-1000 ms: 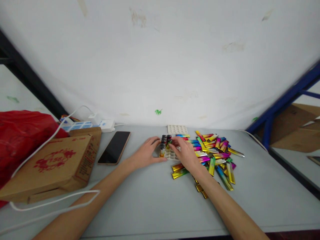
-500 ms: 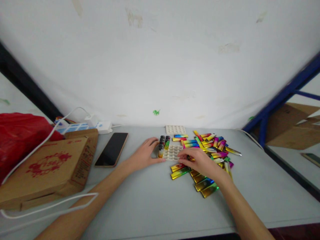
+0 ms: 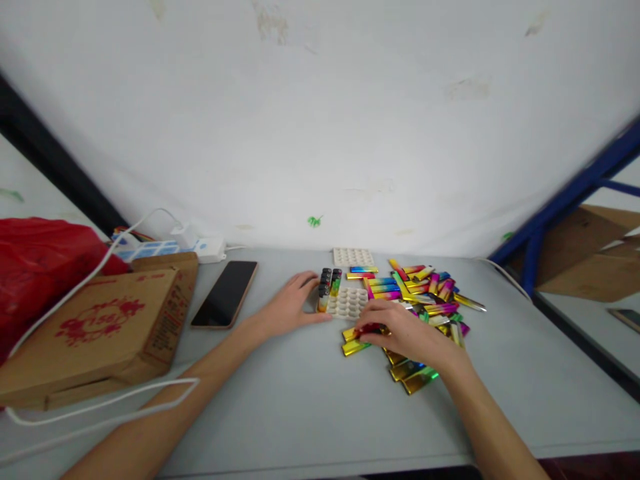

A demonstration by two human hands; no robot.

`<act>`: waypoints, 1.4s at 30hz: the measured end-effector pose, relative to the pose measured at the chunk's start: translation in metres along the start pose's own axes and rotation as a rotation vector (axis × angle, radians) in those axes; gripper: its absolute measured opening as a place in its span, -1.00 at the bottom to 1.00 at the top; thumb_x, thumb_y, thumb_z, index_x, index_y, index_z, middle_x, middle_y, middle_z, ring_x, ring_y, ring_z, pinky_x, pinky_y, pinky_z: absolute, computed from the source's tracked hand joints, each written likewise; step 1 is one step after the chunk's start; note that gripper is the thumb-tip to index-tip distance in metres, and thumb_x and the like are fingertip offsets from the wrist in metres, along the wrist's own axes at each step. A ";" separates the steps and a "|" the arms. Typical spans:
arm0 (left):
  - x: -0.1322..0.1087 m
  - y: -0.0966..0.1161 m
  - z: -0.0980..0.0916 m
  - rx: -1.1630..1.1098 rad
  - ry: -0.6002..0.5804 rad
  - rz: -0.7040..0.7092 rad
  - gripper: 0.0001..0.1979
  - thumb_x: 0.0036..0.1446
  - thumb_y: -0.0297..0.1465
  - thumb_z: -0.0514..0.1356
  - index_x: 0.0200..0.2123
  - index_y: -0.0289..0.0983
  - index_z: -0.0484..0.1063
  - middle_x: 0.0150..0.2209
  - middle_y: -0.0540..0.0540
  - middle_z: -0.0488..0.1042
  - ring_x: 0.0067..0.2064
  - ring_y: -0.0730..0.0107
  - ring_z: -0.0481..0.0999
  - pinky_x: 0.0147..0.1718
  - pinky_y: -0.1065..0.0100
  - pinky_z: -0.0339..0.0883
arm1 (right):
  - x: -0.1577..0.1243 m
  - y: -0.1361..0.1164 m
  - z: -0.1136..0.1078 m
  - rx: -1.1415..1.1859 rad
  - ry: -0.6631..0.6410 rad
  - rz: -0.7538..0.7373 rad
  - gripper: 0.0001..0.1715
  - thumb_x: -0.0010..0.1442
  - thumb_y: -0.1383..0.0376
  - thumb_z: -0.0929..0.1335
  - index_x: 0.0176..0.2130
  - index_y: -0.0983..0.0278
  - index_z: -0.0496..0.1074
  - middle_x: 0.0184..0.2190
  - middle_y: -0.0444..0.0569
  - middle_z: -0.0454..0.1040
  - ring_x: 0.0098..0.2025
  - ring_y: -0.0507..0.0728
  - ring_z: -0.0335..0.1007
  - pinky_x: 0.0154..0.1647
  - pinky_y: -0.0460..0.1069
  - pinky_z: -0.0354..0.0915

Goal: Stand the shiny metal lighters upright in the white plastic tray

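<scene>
A white holed tray (image 3: 349, 303) lies in front of me, with several lighters (image 3: 335, 283) standing upright in its left part, black ends up. My left hand (image 3: 286, 308) bends round the tray's left side, its thumb along the near corner and its fingers beside the lighters. To the right of the tray, my right hand (image 3: 405, 330) pinches a red-and-gold lighter (image 3: 371, 329) low over the table; the fingers hide part of it. Under and behind that hand spreads a loose pile of shiny rainbow-coloured lighters (image 3: 434, 288).
Behind the tray a second white holed tray (image 3: 353, 257) lies near the wall. A phone (image 3: 226, 294) lies to the left, then a cardboard box (image 3: 100, 327), a red bag (image 3: 50, 267) and a power strip (image 3: 155, 251). A white cable (image 3: 120, 403) passes over my left forearm.
My right hand has moved from the tray's right edge a little toward me, onto the near lighters, and has closed on one. My left hand stays at the tray.
</scene>
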State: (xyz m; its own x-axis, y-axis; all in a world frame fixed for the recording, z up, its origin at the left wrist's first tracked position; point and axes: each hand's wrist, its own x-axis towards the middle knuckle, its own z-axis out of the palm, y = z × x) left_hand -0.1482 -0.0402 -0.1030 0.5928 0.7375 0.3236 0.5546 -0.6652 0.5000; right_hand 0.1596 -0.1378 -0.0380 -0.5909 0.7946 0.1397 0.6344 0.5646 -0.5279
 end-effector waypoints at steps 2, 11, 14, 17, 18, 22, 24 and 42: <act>0.000 0.000 0.000 0.000 -0.002 0.000 -0.13 0.22 0.21 0.50 0.36 -0.25 0.55 0.45 -0.37 0.49 0.48 -0.29 0.49 0.55 -0.12 0.36 | 0.001 0.001 0.002 -0.020 0.013 -0.007 -0.81 0.52 0.34 0.50 -0.04 0.11 0.78 -0.11 -0.02 0.71 -0.08 0.21 0.68 0.03 0.06 0.56; 0.000 -0.001 0.000 0.003 0.001 0.006 -0.13 0.22 0.21 0.50 0.36 -0.25 0.55 0.46 -0.38 0.49 0.48 -0.29 0.49 0.54 -0.15 0.36 | 0.001 -0.005 0.008 -0.086 0.017 0.030 -0.88 0.47 0.34 0.55 -0.09 0.12 0.78 -0.10 -0.01 0.62 -0.08 0.21 0.64 0.05 0.07 0.56; 0.000 -0.001 0.000 0.005 0.002 0.004 -0.13 0.21 0.22 0.50 0.35 -0.24 0.55 0.46 -0.39 0.49 0.48 -0.32 0.50 0.53 -0.19 0.37 | 0.000 -0.004 0.009 -0.088 0.030 0.022 -0.91 0.45 0.35 0.56 -0.08 0.14 0.73 -0.05 0.00 0.61 -0.02 0.22 0.64 0.10 0.08 0.56; 0.000 -0.003 0.001 0.002 0.010 0.007 -0.14 0.20 0.23 0.50 0.35 -0.21 0.56 0.46 -0.38 0.49 0.48 -0.31 0.50 0.53 -0.19 0.38 | -0.001 -0.003 0.009 -0.030 0.069 0.017 -0.93 0.47 0.31 0.54 -0.05 0.15 0.64 -0.01 0.01 0.64 0.06 0.25 0.63 0.15 0.10 0.55; 0.000 -0.003 0.001 0.002 0.008 0.010 -0.14 0.21 0.23 0.50 0.35 -0.21 0.55 0.46 -0.37 0.50 0.48 -0.30 0.50 0.53 -0.19 0.38 | -0.001 -0.003 0.009 0.000 0.090 0.026 -0.94 0.50 0.28 0.52 -0.03 0.14 0.61 0.00 0.01 0.65 0.07 0.25 0.63 0.13 0.10 0.55; 0.001 -0.003 0.000 0.001 0.003 0.023 -0.15 0.21 0.20 0.51 0.37 -0.19 0.54 0.45 -0.35 0.51 0.48 -0.28 0.50 0.53 -0.19 0.38 | 0.002 -0.010 0.004 0.120 0.211 0.096 -0.84 0.63 0.13 0.39 0.05 0.14 0.52 -0.09 -0.01 0.71 -0.09 0.23 0.65 -0.05 0.07 0.53; 0.001 -0.003 0.000 -0.001 0.008 0.025 -0.16 0.21 0.18 0.52 0.36 -0.19 0.55 0.45 -0.36 0.51 0.48 -0.29 0.50 0.52 -0.20 0.39 | 0.004 -0.013 0.002 0.145 0.262 0.124 -0.77 0.64 0.09 0.36 0.05 0.15 0.55 -0.22 -0.06 0.71 -0.22 0.21 0.63 -0.15 0.04 0.48; 0.001 -0.005 0.000 -0.024 0.007 0.030 -0.16 0.21 0.17 0.53 0.36 -0.22 0.54 0.45 -0.38 0.50 0.47 -0.27 0.51 0.53 -0.17 0.40 | 0.023 -0.006 0.028 0.598 0.370 0.264 -0.30 0.57 -0.35 0.25 -0.29 0.12 0.35 -0.50 -0.19 0.45 -0.53 0.09 0.30 -0.49 -0.01 0.29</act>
State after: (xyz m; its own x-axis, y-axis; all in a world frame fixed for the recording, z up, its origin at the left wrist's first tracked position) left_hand -0.1503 -0.0367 -0.1052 0.6047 0.7181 0.3444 0.5224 -0.6841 0.5090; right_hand 0.1287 -0.1291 -0.0549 -0.1833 0.9696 0.1622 0.2901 0.2110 -0.9334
